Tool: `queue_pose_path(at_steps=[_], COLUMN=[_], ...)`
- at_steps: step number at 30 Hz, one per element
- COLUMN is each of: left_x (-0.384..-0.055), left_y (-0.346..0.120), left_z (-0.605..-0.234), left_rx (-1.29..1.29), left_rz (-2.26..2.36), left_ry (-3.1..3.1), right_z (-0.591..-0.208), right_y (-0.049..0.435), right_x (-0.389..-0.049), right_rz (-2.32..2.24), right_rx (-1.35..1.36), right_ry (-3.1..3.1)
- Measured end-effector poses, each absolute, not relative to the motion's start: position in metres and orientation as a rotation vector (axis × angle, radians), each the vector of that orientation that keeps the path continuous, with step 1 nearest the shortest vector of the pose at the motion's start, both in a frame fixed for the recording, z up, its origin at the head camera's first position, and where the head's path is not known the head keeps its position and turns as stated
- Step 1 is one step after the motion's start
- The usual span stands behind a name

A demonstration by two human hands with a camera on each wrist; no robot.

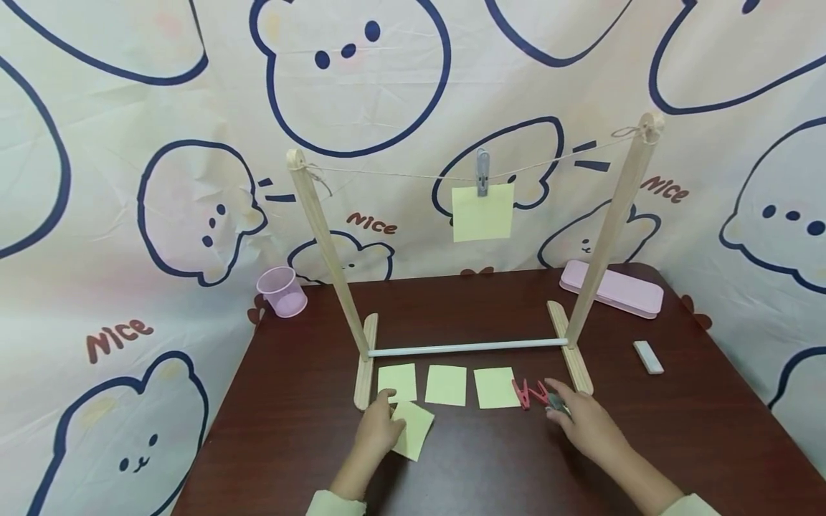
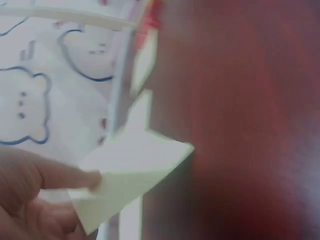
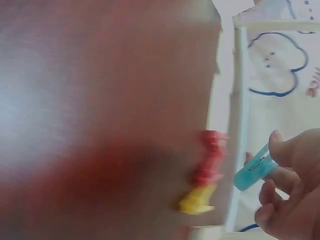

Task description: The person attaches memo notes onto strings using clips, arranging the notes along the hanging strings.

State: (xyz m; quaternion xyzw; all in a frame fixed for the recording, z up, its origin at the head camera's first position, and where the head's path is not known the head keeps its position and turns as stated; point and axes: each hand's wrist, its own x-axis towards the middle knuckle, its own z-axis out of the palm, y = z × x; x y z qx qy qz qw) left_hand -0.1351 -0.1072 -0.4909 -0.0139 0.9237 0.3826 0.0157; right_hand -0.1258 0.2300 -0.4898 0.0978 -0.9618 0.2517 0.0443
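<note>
My left hand (image 1: 377, 428) pinches a pale yellow paper note (image 1: 415, 432) by its edge, and the note is tilted in the left wrist view. A teal clothespin (image 3: 254, 171) is held between the thumb and fingers of my right hand (image 1: 592, 423). Close to the left of that hand, two red clothespins (image 1: 521, 394) lie near a row of three yellow notes (image 1: 446, 385). The right wrist view also shows a yellow clothespin (image 3: 198, 201) beside the red ones. Above, a grey clothespin (image 1: 482, 170) fastens another yellow note (image 1: 482, 218) to a thin string (image 1: 387, 171).
Two wooden posts (image 1: 328, 247) carry the string, joined low down by a white rod (image 1: 467, 348). A pink cup (image 1: 282, 292) stands at the back left. Toward the right lie a pink case (image 1: 626, 292) and a white eraser (image 1: 648, 357) on the dark table (image 1: 490, 473).
</note>
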Motion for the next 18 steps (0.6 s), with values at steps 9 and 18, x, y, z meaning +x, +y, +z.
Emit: queue_pose_path(at_steps=[9,18], left_x=[-0.152,-0.172], left_y=[-0.112,-0.106], left_z=[-0.447,-0.396], left_rx=[0.106,0.012], left_rz=[1.839,2.103], left_ry=[2.445,2.255], right_z=[-0.428,-0.353], right_y=[0.231,0.211], right_x=[-0.140,-0.157], right_rz=[1.064,1.196], right_rx=[0.536,0.698], right_ry=[-2.785,-2.700])
